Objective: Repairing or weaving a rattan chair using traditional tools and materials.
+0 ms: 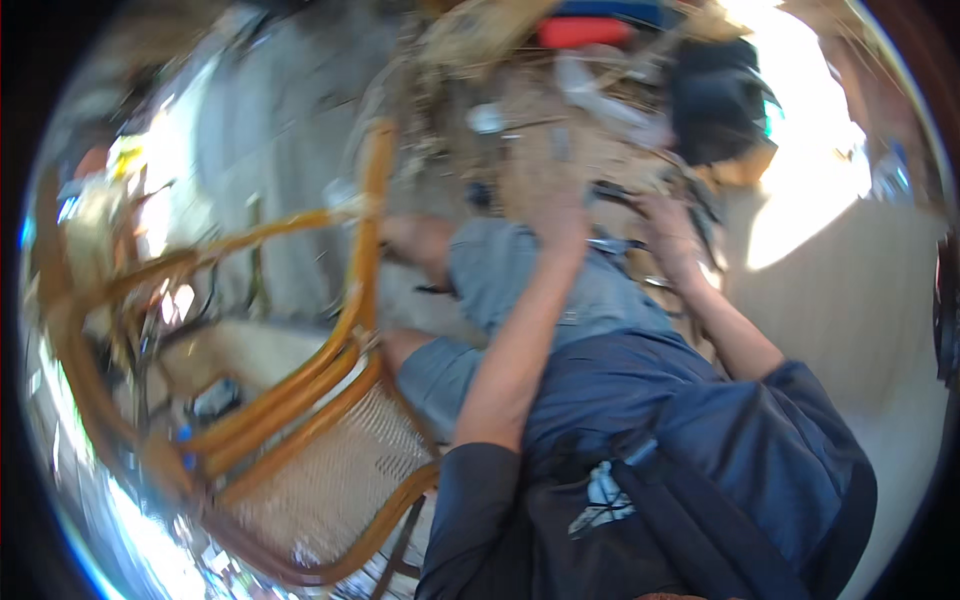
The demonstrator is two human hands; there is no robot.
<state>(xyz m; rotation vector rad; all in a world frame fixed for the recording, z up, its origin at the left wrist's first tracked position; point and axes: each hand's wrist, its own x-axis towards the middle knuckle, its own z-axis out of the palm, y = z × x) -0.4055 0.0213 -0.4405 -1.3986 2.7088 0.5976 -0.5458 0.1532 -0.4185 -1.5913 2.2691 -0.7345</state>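
Observation:
My left hand (560,212) reaches forward over a brown wooden work surface (520,165). Motion smears its fingers, so I cannot make out whether they hold anything. To its right, my right hand (668,228) is at a dark, slim-handled tool (612,193) lying among clutter. Its fingertips come close to that tool, but blur hides whether they grip it. A rattan chair (368,250) with a woven cane panel (325,475) stands at my left, touched by neither hand.
Beyond my hands lie a red object (585,32), a white strip-like piece (610,105) and a black bag-like item (715,100). A small pale round item (486,118) sits on the far left of the work surface. A smooth beige panel (840,310) spans the right side.

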